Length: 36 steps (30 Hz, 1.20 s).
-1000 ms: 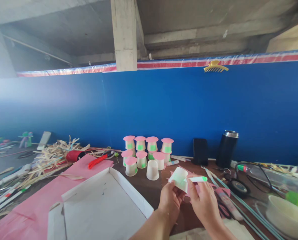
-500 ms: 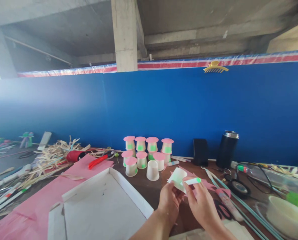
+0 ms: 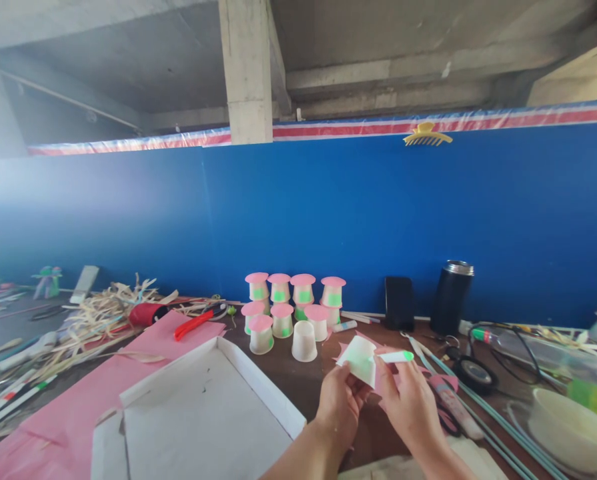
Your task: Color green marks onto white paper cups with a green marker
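Note:
My left hand (image 3: pixel 342 399) is closed on a white paper cup (image 3: pixel 359 358), tilted, with a pale green patch coloured on its side. In my right hand (image 3: pixel 403 393) is a white marker (image 3: pixel 395 357) with a green end pointing right; its other end lies at the cup's right edge. Just left of my hands, a plain white cup (image 3: pixel 305 341) stands upside down on the brown table. Behind it are several upside-down cups with pink discs on top and green patches, such as the front one (image 3: pixel 261 339), some of them stacked.
A white shallow box lid (image 3: pixel 213 413) and pink paper (image 3: pixel 78 393) lie at left, with a red cutter (image 3: pixel 193 325) on the paper. A black flask (image 3: pixel 452 299) and a black phone (image 3: pixel 399 303) stand at the blue partition (image 3: pixel 328 207). Scissors (image 3: pixel 448 421) and a white bowl (image 3: pixel 568 427) are at right.
My right hand with the marker has shifted slightly right, away from the middle of the cup. My left hand still holds the cup in about the same place.

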Each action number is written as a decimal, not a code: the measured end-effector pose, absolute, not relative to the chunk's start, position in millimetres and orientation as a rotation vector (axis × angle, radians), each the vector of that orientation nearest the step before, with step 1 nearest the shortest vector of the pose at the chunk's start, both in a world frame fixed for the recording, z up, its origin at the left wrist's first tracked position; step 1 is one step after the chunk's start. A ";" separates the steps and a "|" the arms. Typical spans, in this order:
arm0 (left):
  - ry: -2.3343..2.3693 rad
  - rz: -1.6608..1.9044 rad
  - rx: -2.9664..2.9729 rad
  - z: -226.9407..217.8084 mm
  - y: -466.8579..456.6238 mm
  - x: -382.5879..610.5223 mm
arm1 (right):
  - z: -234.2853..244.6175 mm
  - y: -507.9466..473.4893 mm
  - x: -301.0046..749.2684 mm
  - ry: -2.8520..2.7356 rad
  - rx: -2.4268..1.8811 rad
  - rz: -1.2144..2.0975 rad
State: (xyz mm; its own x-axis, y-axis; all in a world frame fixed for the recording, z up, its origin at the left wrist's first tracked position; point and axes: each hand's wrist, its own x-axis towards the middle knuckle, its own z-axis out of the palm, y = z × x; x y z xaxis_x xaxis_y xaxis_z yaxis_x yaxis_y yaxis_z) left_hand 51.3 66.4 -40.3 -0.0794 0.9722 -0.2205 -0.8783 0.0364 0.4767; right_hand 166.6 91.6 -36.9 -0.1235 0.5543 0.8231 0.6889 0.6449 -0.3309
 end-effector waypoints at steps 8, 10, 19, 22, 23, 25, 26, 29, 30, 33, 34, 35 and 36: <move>0.603 1.566 0.179 -41.6 68.8 51.2 | -36.3 89.3 166.2 -1.869 -0.978 -0.105; 0.582 1.560 0.195 -41.5 68.5 51.7 | -35.4 89.3 166.3 -1.799 -1.031 -0.157; 0.618 1.561 0.183 -38.8 65.8 50.8 | -34.8 89.4 166.3 -1.863 -0.983 -0.111; 0.591 1.546 0.215 -40.0 65.7 51.4 | -33.8 89.3 167.5 -1.784 -1.047 -0.127; 0.595 1.547 0.213 -40.4 65.9 51.4 | -33.3 89.1 167.5 -1.803 -1.028 -0.104; 0.615 1.553 0.206 -41.0 66.7 51.1 | -32.9 88.4 166.6 -1.885 -0.954 -0.035; 0.623 1.555 0.203 -41.2 67.2 50.9 | -32.9 88.1 165.9 -1.920 -0.925 -0.008; 0.606 1.559 0.225 -41.8 68.3 51.2 | -32.7 88.1 164.7 -1.882 -0.956 -0.039; 0.590 1.552 0.244 -42.2 68.4 51.6 | -32.3 88.3 164.9 -1.834 -0.989 -0.073; 0.570 1.528 0.284 -43.4 68.0 52.5 | -30.8 88.7 166.5 -1.760 -1.032 -0.119; 0.578 1.527 0.279 -43.6 67.8 52.6 | -30.7 88.6 166.8 -1.782 -1.021 -0.099; 0.590 1.529 0.267 -43.6 67.6 52.5 | -30.8 88.4 166.8 -1.819 -1.004 -0.069; 0.603 1.533 0.249 -43.4 67.5 52.4 | -31.2 88.1 166.5 -1.858 -0.988 -0.040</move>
State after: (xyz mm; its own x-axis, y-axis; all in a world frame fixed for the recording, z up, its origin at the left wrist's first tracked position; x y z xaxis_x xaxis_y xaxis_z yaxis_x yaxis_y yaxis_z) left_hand 52.4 67.5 -43.4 -0.0702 0.9753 -0.2096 -0.8568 0.0486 0.5133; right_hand 166.5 88.1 -31.2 -0.1761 0.6089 0.7734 0.6415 0.6670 -0.3791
